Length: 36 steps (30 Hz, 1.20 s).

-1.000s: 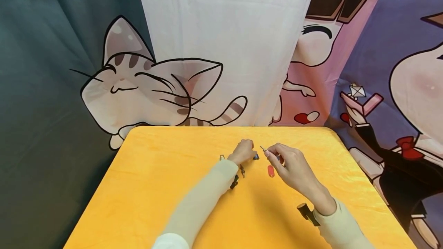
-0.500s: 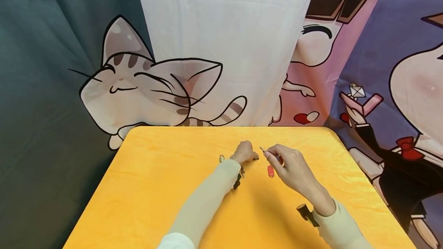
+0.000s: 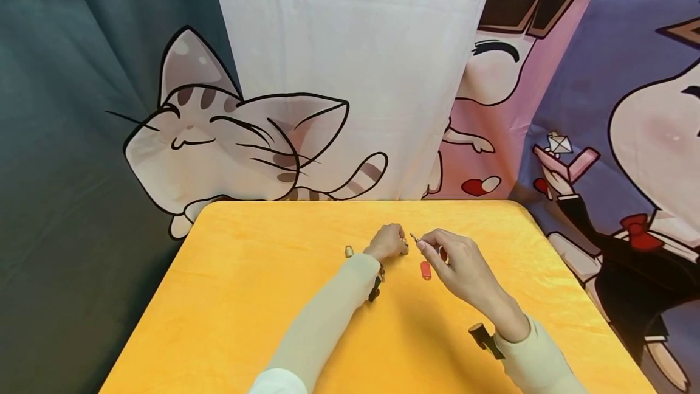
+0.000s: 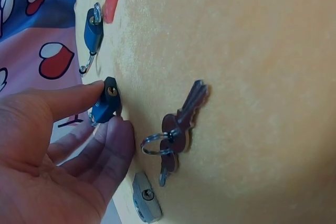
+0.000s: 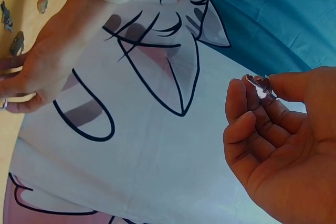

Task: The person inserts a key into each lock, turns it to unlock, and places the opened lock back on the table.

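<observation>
My left hand (image 3: 386,242) pinches a small blue padlock (image 4: 106,102) between thumb and fingers, its keyhole showing in the left wrist view. Just to the right in the head view, my right hand (image 3: 465,263) holds a small metal key (image 5: 260,88) between thumb and fingers, its tip pointing toward the left hand. Beside my left hand, keys on a ring (image 4: 176,132) lie on the table, with a grey-looking padlock (image 4: 147,196) near them. Another blue padlock (image 4: 93,34) with its own small ring sits beyond the left fingertips.
A red tag (image 3: 426,270) lies on the yellow table (image 3: 262,297) between the hands. The small padlock left of my left wrist looks brass in the head view. A cartoon-printed curtain (image 3: 355,47) hangs behind the table's far edge.
My left fingers have closed around the blue padlock and turned it, so a brass-coloured face shows in the head view. The right hand has stayed nearly still with the key.
</observation>
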Tool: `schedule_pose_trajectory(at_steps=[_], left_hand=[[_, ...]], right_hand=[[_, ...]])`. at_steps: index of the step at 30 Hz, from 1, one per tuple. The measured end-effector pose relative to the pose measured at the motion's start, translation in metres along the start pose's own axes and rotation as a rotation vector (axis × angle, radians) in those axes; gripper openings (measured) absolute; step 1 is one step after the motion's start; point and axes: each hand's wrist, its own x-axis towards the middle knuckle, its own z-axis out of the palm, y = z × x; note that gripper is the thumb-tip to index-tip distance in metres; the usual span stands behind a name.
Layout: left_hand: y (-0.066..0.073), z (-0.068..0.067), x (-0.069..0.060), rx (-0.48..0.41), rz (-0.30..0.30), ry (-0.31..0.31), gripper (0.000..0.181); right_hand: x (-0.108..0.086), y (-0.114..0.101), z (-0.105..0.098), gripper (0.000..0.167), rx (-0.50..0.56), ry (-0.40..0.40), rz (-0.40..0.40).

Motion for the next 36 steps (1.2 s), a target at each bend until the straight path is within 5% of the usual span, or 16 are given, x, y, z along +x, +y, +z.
schedule_pose_trajectory(at_steps=[17, 27, 36], left_hand=[[0.003, -0.003, -0.003, -0.021, 0.153, 0.045, 0.008], [0.023, -0.023, -0.012, -0.073, 0.282, 0.094, 0.012], [0.031, -0.048, -0.027, -0.133, 0.34, 0.179, 0.011]], right_hand=[[0.0, 0.001, -0.004, 0.006, -0.013, 0.006, 0.001], [0.0, 0.001, -0.008, 0.009, -0.009, 0.03, -0.014], [0.003, -0.003, -0.012, 0.009, -0.003, 0.046, -0.023]])
